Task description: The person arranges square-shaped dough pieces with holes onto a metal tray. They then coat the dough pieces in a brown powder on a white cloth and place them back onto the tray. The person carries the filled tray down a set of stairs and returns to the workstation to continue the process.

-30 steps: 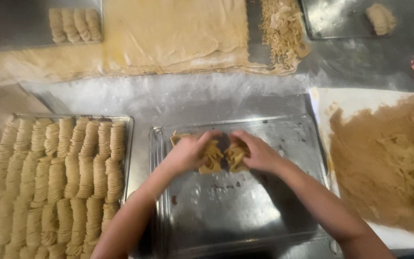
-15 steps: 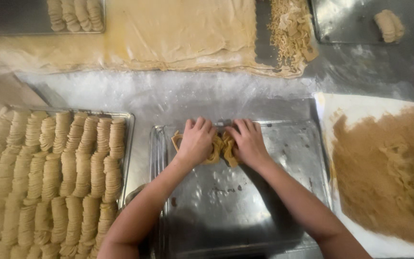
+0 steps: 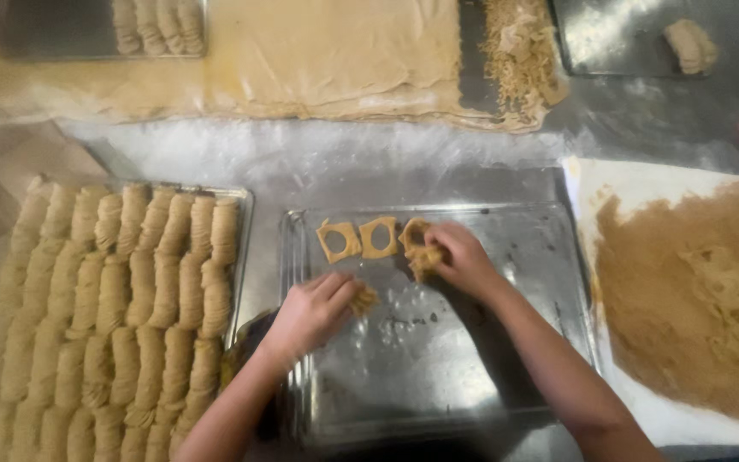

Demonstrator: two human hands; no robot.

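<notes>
A: Status?

B: Left hand (image 3: pixel 314 312) pinches a dough piece (image 3: pixel 363 299) over the tray (image 3: pixel 506 342); right hand (image 3: pixel 459 257) pinches a square (image 3: pixel 418 248) beside two laid squares (image 3: pixel 358 239).

A: Risk?

B: Thin frames probably tear if I squeeze.

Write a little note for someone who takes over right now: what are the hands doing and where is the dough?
Left hand: holds a small dough piece over the metal tray.
Right hand: grips a dough clump at the tray's top.
Done: two square dough rings lie side by side in the top row.
Left: most of the tray is bare. Stacked dough rounds fill the left tray; brown filling lies to the right.
</notes>
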